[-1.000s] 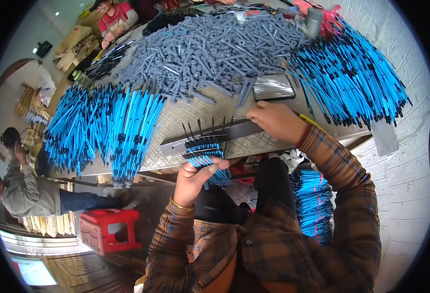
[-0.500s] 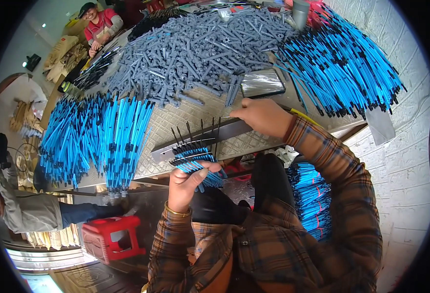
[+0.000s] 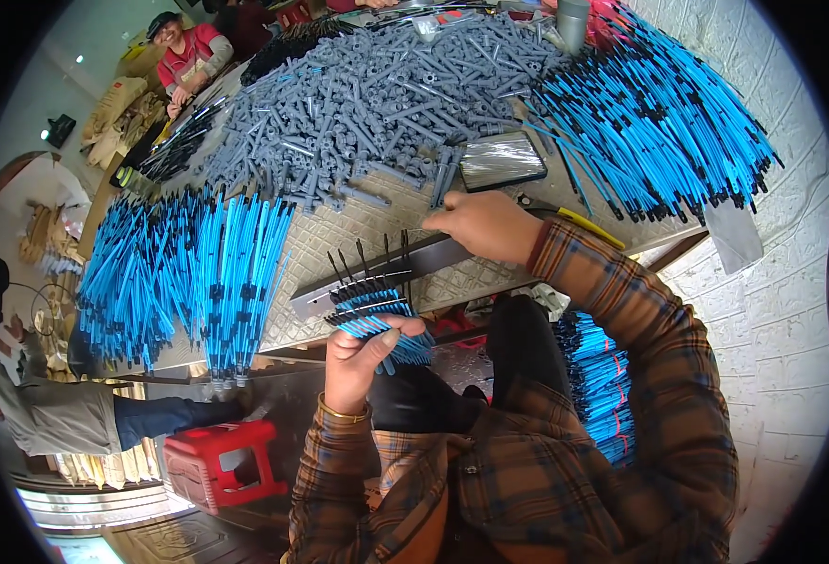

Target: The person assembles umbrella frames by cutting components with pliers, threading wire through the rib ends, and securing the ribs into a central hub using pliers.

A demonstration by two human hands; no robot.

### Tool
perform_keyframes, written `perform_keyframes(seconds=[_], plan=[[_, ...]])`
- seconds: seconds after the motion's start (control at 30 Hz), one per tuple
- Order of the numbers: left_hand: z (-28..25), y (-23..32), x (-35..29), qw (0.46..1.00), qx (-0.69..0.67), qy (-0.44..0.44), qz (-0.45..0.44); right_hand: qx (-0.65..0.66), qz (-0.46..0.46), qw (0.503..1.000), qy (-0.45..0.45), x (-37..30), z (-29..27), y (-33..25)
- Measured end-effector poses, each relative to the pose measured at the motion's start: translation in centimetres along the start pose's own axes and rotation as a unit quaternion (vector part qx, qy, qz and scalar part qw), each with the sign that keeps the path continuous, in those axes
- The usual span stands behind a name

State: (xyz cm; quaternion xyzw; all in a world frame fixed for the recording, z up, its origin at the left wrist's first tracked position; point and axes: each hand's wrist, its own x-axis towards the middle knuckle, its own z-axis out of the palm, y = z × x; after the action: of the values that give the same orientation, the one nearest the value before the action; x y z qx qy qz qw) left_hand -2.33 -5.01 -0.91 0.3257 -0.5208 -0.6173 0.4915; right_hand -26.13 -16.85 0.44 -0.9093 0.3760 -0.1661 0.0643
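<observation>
My left hand [image 3: 356,362] is closed around a fanned bundle of thin blue rods with black ends [image 3: 367,305], held just off the table's near edge. Some of the black tips stick up past the rest. My right hand [image 3: 488,229] hovers over a dark metal bar [image 3: 438,258], to the right of the bundle. Its thumb and fingers are pinched together, and whatever they hold is too small to make out. Just beyond that hand lies a shallow dark box of thin silvery wire pieces [image 3: 503,162]. Pliers with a yellow handle [image 3: 591,227] rest beside my right wrist.
A big heap of grey plastic parts [image 3: 367,108] covers the table's middle. Blue rods are piled at the left [image 3: 184,273] and right [image 3: 659,122]. More bundles [image 3: 595,385] stand below the table by my leg. A red stool [image 3: 226,462] and other people are around.
My right hand has shifted slightly left, toward the bundle. My left hand keeps its hold in nearly the same place. At the left, the person in grey has changed posture.
</observation>
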Motion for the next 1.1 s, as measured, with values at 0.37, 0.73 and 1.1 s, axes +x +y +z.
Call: perform_keyframes(seconds=[0.37, 0.73, 1.1], plan=[[0.0, 0.2, 0.0, 1.0, -0.014, -0.004, -0.014, -0.004, -0.021, 0.999, 0.035, 1.6, 1.7, -0.2], [-0.5, 0.2, 0.1, 1.0, -0.013, -0.023, -0.013, 0.01, -0.025, 0.999, 0.022, 3.3, 1.9, -1.3], [-1.2, 0.2, -0.1, 0.999, -0.04, -0.025, -0.016, 0.068, -0.028, 0.996, 0.042, 4.9, 3.8, -2.0]])
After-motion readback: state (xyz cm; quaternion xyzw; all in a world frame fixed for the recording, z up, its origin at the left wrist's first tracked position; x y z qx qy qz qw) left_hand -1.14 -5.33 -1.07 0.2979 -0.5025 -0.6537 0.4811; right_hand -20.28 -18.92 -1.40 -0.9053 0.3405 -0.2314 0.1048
